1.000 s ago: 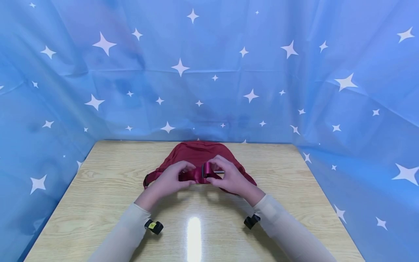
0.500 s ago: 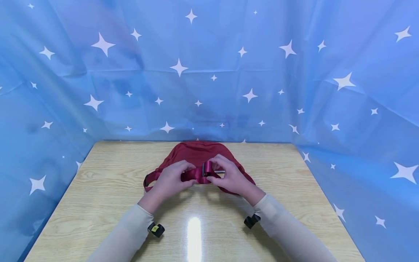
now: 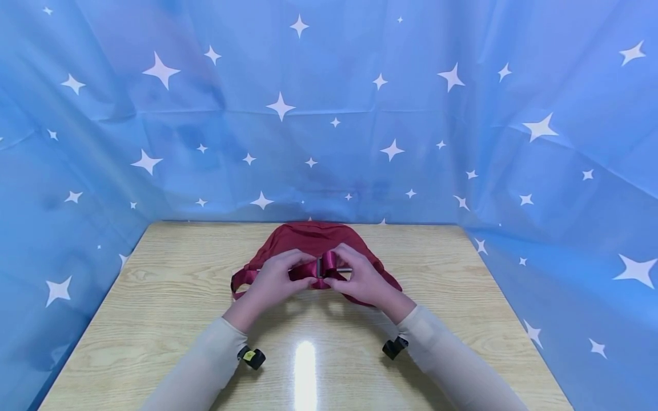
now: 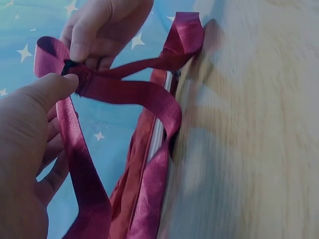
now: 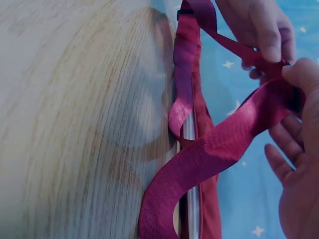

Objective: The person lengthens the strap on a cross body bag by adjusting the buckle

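Note:
A dark red fabric bag [image 3: 308, 237] lies at the back middle of the table. Above its front edge both hands hold its shiny red strap [image 3: 302, 270], which runs through a dark slide buckle [image 3: 320, 268]. My left hand [image 3: 275, 278] pinches the strap just left of the buckle; in the left wrist view its thumb presses beside the buckle [image 4: 70, 67]. My right hand [image 3: 364, 279] holds the buckle's other side, where the strap [image 5: 199, 154] bends into a loop. Loose lengths of strap hang past the bag's pale zipper [image 5: 192, 214]. The fingers partly hide the buckle.
The bag rests on a light wood-grain table [image 3: 180, 297] with a bright glare spot near the front middle. A blue curtain [image 3: 329, 142] with white stars stands right behind the table and along its sides. Small black devices [image 3: 252, 358] sit at both wrists.
My left hand has shifted slightly right, closer to the buckle, and the left strap loop has drawn a little to the right. My right hand stays nearly in place.

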Available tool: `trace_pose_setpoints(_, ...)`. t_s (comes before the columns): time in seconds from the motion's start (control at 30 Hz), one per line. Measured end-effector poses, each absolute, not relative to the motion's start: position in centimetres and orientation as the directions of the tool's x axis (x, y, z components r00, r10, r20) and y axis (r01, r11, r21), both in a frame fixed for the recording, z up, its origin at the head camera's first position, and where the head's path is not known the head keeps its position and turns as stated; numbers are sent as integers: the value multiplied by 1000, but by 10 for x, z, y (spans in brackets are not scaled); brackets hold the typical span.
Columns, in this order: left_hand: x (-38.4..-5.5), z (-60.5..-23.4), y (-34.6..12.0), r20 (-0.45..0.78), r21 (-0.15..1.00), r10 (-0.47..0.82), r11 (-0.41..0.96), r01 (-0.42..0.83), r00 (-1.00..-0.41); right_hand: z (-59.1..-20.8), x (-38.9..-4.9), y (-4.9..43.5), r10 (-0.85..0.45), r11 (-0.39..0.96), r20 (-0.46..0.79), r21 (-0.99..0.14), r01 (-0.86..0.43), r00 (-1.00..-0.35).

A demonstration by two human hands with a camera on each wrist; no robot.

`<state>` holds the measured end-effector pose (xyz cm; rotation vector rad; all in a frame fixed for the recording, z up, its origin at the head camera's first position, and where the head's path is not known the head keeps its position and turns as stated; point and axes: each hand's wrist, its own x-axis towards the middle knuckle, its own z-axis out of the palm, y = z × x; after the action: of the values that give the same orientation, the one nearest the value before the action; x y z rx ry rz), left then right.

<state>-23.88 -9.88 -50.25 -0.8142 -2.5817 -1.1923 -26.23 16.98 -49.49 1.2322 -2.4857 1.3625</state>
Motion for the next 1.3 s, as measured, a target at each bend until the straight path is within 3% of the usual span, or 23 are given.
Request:
trace_pose_setpoints(0.17,-240,-501,-95,373,657,403,521,545,-836,-495,-263,169,-616,289,392,-695,-659,-684)
trace_pose_setpoints(0.43,-239,-506,-101,266,734,375,519,438,-888,-495,-262,169,-595,279,383,-725,-629,-706)
trace_pose_setpoints(0.6,-235,-512,-111,253,679,333,608,412,-908,-494,-261,168,-581,285,395,-720,-633,-711)
trace_pose_setpoints(0.77,-233,-512,-115,301,612,338,649,452,-892,-495,-262,168,-569,289,414,-708,-644,-711)
trace_pose_setpoints(1.3,-236,-504,-101,393,608,390,569,554,-833,-495,-262,170,-611,278,396,-703,-655,-685)
